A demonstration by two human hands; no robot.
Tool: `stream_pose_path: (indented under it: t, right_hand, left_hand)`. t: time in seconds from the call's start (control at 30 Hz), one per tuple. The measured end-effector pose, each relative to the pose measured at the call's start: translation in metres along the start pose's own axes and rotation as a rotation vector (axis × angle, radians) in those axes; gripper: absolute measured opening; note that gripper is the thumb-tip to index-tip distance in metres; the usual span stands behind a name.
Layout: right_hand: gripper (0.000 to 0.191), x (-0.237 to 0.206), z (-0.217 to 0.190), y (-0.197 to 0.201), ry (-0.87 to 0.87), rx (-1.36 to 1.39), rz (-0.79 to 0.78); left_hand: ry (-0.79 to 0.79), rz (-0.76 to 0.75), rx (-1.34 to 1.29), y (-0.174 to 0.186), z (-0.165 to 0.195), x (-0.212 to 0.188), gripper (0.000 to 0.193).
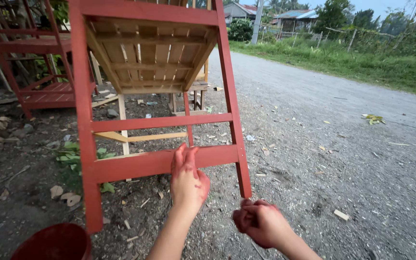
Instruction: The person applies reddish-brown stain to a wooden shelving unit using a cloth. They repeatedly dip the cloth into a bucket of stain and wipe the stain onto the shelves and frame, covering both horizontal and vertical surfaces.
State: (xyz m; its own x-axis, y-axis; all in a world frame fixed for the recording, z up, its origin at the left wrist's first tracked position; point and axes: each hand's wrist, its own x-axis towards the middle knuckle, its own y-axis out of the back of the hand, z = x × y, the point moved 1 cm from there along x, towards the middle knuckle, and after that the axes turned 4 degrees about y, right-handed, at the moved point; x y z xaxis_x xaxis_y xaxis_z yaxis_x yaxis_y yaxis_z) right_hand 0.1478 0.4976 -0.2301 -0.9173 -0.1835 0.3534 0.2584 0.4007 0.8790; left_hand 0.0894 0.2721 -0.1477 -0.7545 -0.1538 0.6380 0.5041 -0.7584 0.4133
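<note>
- The left hand [188,180], smeared with red paint, is reaching forward with its fingers [183,155] nearly straight and close together; the fingertips are resting on the lower front rail [136,165] of a red-painted wooden frame [85,120]; it is touching, not gripping.
- The right hand [260,222], also stained red, is curling into a loose fist just below the foot of the frame's right leg [237,144]; the fingers are bunched around something small, perhaps a rag or brush, though the view is too poor to tell what.
- The frame is standing tilted on a gravel and dirt ground [343,163], directly ahead of the person; it is looking like a chair or small stand seen from beneath, with bare, unpainted slats [145,53] showing under the top.
- Judging by the build, the frame is stiff and rigid, fairly light for one person to tip; the red coat is probably wet and slippery and would be smudging under a grip; the bare wood underneath or the leg foot is seeming the safer place to take hold.
- A dark red bucket [54,243] is sitting at the lower left edge, near the left leg.
- A second red frame [39,72] is standing further back on the left; beyond, a gravel road, grass and distant houses are showing.
</note>
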Motion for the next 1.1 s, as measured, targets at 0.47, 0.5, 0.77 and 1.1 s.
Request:
stream_pose_path:
  t: [0.47,0.5,0.77,1.1]
  right_hand:
    - [0.042,0.083,-0.072,-0.058,-0.224,1.295,0.135]
    - [0.040,0.086,-0.064,-0.071,-0.217,1.324,0.141]
    - [0.041,0.108,-0.071,-0.146,-0.354,2.053,0.163]
    - [0.045,0.195,-0.115,-0.116,-0.540,1.974,0.007]
  left_hand:
    - [0.353,0.016,-0.078,0.101,-0.065,-0.029,0.048]
    - [0.339,0.025,-0.072,0.102,-0.066,-0.028,0.050]
    - [0.137,0.111,0.080,0.093,-0.102,-0.040,0.068]
    - [0.375,-0.025,0.272,0.099,-0.144,0.026,0.071]
